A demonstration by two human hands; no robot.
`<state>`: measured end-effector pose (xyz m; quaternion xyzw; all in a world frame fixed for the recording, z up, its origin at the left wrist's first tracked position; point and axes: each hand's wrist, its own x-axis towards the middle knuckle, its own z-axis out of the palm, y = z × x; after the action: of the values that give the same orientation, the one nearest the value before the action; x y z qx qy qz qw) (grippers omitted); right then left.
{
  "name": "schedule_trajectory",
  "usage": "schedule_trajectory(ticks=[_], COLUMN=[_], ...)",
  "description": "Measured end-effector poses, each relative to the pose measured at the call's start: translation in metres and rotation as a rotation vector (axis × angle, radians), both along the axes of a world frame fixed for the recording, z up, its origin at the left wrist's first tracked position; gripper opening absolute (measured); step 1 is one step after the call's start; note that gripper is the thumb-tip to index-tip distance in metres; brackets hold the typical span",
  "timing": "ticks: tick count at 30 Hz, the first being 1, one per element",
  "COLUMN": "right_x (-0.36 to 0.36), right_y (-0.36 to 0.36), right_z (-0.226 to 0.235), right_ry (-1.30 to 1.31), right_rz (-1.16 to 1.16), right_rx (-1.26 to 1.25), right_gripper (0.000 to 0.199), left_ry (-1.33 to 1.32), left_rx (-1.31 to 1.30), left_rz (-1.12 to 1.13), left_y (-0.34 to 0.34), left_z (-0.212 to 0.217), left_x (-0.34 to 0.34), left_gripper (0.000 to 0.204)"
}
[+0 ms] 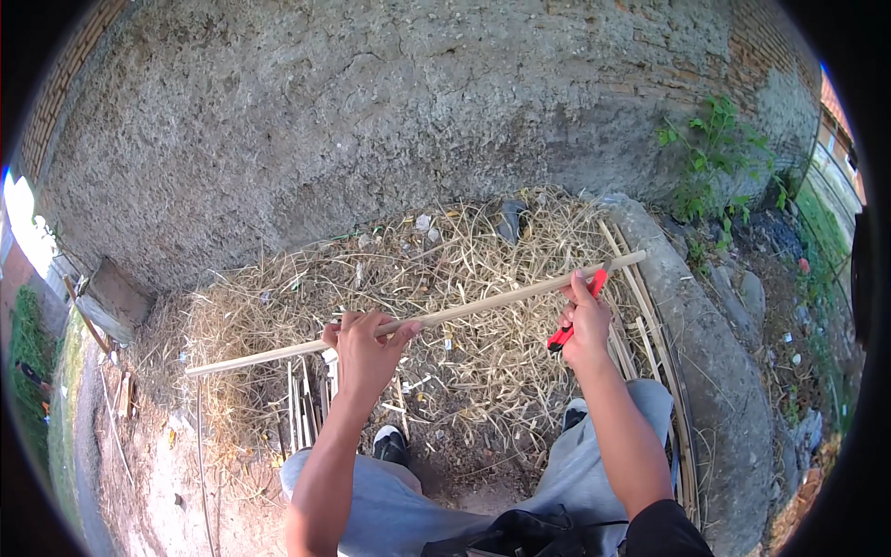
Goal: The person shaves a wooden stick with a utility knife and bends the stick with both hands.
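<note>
Long pale strip [492,302]: just one in the works, held up over the shavings in front of the person's knees. It runs on a slant, low end out left, high end out right past the right hand.
Left hand [365,351]: fingers clamped on the strip a bit left of its middle, palm down, knuckles up.
Right hand [587,323]: fingers wrapped round the cutter, thumb up against the strip near its right end.
Red-and-black cutter [599,281]: one of these, crossing the strip in the right hand. Any lettering on it is too small for me to make out.
Spare strips: two bunches on the ground, one by the left knee [299,408], one along the right leg [640,297]. They overlap too much for an honest count.
Shavings [246,325]: one big straw-coloured heap, way too many curls to number.
Shoes: two, dark with pale toes, left [391,446] and right [574,414].
Backdrop: one rough grey wall [371,121] behind the heap, one leafy green plant [715,158] at its right.
</note>
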<state>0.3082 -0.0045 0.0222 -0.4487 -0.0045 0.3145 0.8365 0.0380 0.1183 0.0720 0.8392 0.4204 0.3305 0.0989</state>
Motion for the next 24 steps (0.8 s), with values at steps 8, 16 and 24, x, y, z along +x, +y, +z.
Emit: schedule_trajectory(ticks=[8, 16, 24], right_x=[-0.0018, -0.0014, -0.0029], right_y=[0.0035, 0.0032, 0.0035], right_z=[-0.0004, -0.0062, -0.0036], right_ry=[0.004, 0.026, 0.031], right_rz=[-0.010, 0.040, 0.003], right_rx=[0.003, 0.017, -0.004], right_gripper=[0.024, 0.022, 0.024], left_ry=[0.053, 0.017, 0.025], left_rx=[-0.042, 0.062, 0.077], left_rz=[0.028, 0.014, 0.024], left_y=[-0.0052, -0.0061, -0.0061], left_z=[0.0051, 0.0046, -0.0010], left_x=[-0.0041, -0.0036, -0.0039], left_gripper=[0.048, 0.043, 0.042])
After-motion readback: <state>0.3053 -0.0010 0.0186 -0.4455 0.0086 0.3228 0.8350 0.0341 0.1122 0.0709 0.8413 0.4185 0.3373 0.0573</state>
